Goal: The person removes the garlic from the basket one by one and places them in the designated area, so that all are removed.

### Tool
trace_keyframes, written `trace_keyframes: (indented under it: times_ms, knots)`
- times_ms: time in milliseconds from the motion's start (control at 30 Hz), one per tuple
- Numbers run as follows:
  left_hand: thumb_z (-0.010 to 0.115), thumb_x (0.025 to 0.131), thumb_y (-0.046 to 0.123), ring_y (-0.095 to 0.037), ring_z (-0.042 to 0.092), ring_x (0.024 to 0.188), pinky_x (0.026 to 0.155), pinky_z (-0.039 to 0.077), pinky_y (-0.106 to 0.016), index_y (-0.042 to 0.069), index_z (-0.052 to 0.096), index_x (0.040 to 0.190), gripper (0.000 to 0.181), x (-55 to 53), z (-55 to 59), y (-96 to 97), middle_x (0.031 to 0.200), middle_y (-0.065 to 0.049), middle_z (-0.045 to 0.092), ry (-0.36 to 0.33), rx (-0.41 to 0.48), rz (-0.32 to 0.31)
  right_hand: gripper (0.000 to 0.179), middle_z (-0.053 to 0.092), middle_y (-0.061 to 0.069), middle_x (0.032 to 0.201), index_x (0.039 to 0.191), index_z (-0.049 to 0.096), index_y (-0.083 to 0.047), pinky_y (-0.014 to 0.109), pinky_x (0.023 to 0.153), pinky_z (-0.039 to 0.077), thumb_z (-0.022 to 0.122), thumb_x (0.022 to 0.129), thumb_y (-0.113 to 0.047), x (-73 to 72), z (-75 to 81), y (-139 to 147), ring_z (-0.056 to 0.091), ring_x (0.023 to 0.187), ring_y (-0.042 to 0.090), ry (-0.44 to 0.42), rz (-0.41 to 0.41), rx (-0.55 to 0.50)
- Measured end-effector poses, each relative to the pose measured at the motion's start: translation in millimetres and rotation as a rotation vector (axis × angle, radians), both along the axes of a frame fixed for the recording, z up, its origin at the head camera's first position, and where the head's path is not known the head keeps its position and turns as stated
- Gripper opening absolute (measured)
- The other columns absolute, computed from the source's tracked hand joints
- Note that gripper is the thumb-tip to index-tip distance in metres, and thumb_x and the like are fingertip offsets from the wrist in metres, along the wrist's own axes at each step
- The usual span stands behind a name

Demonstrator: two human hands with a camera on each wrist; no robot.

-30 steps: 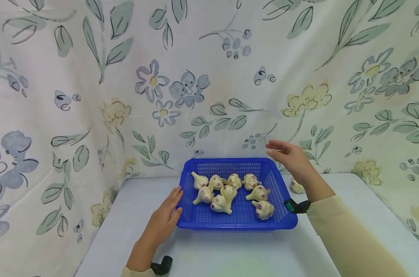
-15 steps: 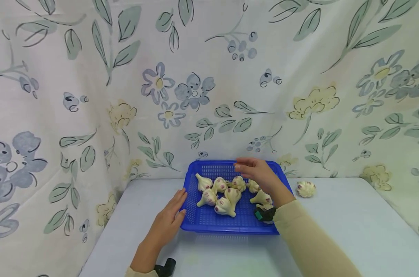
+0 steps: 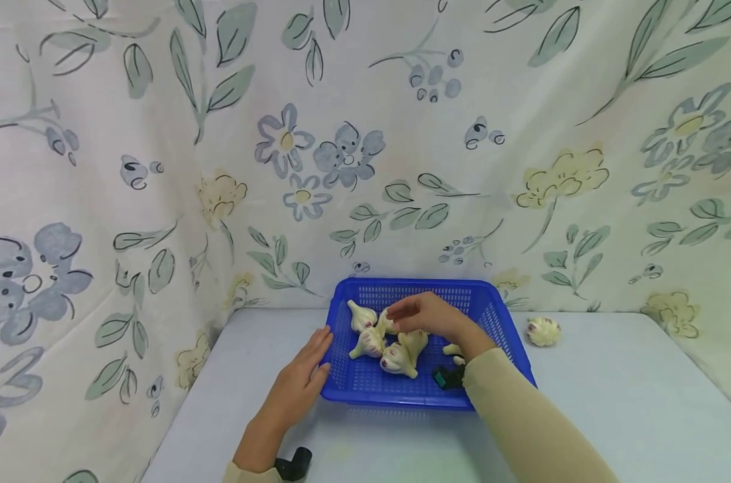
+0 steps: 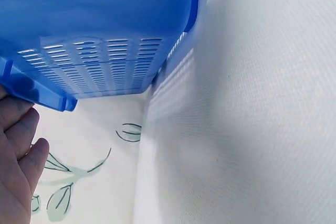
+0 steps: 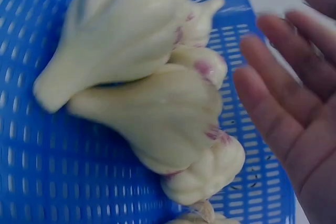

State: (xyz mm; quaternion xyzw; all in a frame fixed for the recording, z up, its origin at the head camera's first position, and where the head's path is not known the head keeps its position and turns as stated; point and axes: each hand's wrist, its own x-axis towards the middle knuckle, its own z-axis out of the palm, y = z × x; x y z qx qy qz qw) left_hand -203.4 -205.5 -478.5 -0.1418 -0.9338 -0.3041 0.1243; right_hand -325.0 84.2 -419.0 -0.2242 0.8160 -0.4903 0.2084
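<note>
A blue perforated plastic basket [image 3: 396, 400] holds several whitish garlic bulbs [image 3: 398, 359] with purple streaks. My left hand [image 3: 297, 377] lies along its left side, fingers straight and touching the rim. The left wrist view shows those fingers [image 4: 23, 135] against the basket's rim, beside the slotted wall [image 4: 94, 24]. Over the basket, my right hand [image 3: 432, 316] hovers above the bulbs with nothing in its grasp. In the right wrist view its fingers [image 5: 273, 61] are spread loosely beside a cluster of garlic [image 5: 157, 108]. Some bulbs on the right are hidden behind my right hand and forearm.
One more garlic bulb [image 3: 543, 331] lies on the white table [image 3: 607, 396], right of the basket. A floral cloth [image 3: 402, 134] hangs behind the table. Each wrist wears a small dark device, such as the black one [image 3: 294, 464] on the left.
My right hand has swept left from beyond the basket's right rim to above the bulbs, lowering somewhat. The loose bulb at right has come fully into sight. My left hand stays at the rim.
</note>
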Motion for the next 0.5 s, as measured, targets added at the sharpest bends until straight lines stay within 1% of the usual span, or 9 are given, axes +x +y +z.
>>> trace_keyframes:
  times_ms: [67,167,300,367,433,500]
  knots:
    - [0.049,0.101,0.024,-0.015,0.026,0.149,0.116,0.030,-0.042,0.019,0.040,0.152,0.051,-0.1,-0.3,0.6,0.160,0.013,0.028,-0.002,0.001,-0.002,0.042,0.067,0.013,0.127,0.126,0.066,-0.004,0.046,0.101,0.051,0.074,0.086,-0.016,0.2,-2.3,-2.4,0.062,0.118,0.030,0.039,0.096,0.058]
    - [0.049,0.101,0.024,-0.013,0.024,0.149,0.116,0.030,-0.042,0.019,0.040,0.152,0.051,-0.1,-0.7,1.7,0.160,0.013,0.028,-0.009,0.000,0.000,0.040,0.070,0.007,0.120,0.121,0.071,-0.009,0.046,0.101,0.050,0.078,0.082,-0.017,0.5,-6.5,-7.3,0.063,0.116,0.029,0.086,0.168,0.164]
    - [0.048,0.102,0.024,-0.010,0.022,0.149,0.116,0.030,-0.042,0.020,0.039,0.152,0.051,0.5,0.3,3.3,0.160,0.014,0.026,-0.030,-0.007,0.007,0.039,0.072,0.001,0.114,0.116,0.073,-0.013,0.041,0.095,0.053,0.080,0.078,-0.013,2.2,-10.2,-11.6,0.062,0.104,0.022,0.121,0.195,0.270]
    - [0.048,0.102,0.024,-0.013,0.023,0.149,0.116,0.030,-0.043,0.019,0.039,0.152,0.051,0.5,1.4,3.4,0.160,0.014,0.026,-0.031,-0.006,0.006,0.041,0.071,0.001,0.114,0.117,0.072,-0.014,0.039,0.092,0.054,0.080,0.077,-0.010,2.6,-11.1,-12.4,0.061,0.101,0.019,0.134,0.213,0.298]
    - [0.048,0.102,0.024,-0.014,0.024,0.149,0.116,0.030,-0.044,0.019,0.038,0.152,0.052,0.4,2.1,2.8,0.160,0.014,0.026,-0.031,-0.006,0.005,0.042,0.071,0.001,0.115,0.117,0.072,-0.014,0.038,0.092,0.054,0.080,0.077,-0.008,2.2,-12.3,-13.5,0.060,0.101,0.019,0.147,0.230,0.321]
    - [0.048,0.102,0.024,-0.015,0.024,0.149,0.116,0.029,-0.044,0.019,0.038,0.152,0.052,0.2,2.7,2.2,0.160,0.013,0.025,-0.028,-0.006,0.004,0.042,0.070,-0.001,0.115,0.117,0.072,-0.016,0.040,0.095,0.053,0.081,0.076,-0.007,2.4,-13.1,-15.0,0.060,0.102,0.020,0.155,0.239,0.338]
